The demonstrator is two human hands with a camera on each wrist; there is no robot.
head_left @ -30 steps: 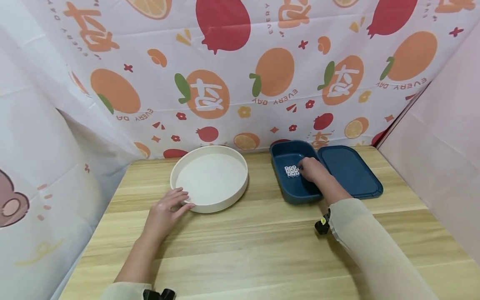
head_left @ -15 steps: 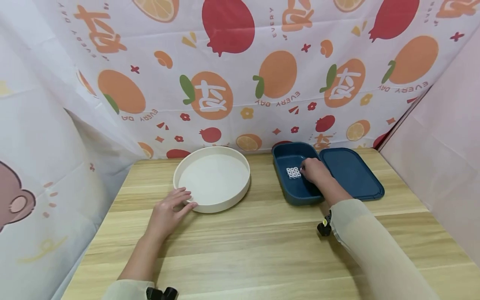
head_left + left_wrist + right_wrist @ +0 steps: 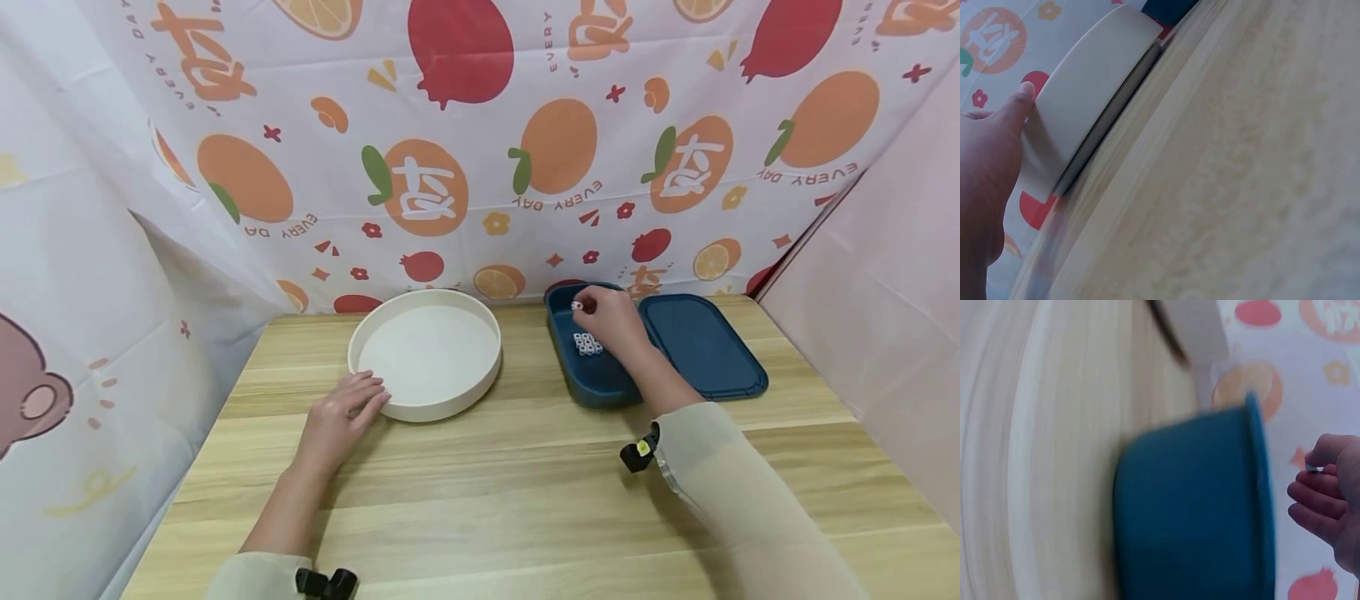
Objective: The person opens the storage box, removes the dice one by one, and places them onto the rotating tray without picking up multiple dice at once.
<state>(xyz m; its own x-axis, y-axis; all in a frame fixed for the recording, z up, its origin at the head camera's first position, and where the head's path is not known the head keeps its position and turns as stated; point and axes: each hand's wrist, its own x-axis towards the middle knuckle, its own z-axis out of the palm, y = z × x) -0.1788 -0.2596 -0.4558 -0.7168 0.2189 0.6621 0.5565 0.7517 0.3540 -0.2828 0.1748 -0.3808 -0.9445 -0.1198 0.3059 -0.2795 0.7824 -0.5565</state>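
Note:
My right hand (image 3: 613, 323) pinches a small white cube with dark marks (image 3: 577, 306) between thumb and fingertips, above the far part of a deep blue rectangular box (image 3: 600, 392). In the right wrist view only a sliver of the cube (image 3: 1313, 467) shows at the thumb tip. Inside the box, several similar white cubes (image 3: 588, 344) lie in a tight cluster. My left hand (image 3: 339, 419) rests at the near left rim of a round cream tray (image 3: 427, 412), fingers relaxed over the edge. In the left wrist view the thumb (image 3: 1021, 100) lies against the tray's rim.
A flat blue lid (image 3: 701, 346) lies right of the box on the wooden table (image 3: 480, 500). Behind the table hangs a fruit-print cloth (image 3: 480, 183). The tray stands left of the box, with bare wood between them.
My right hand has risen from beside the cube cluster and moved toward the box's far side, a white cube now showing in its fingertips. The left thumb has drawn nearer its fingers.

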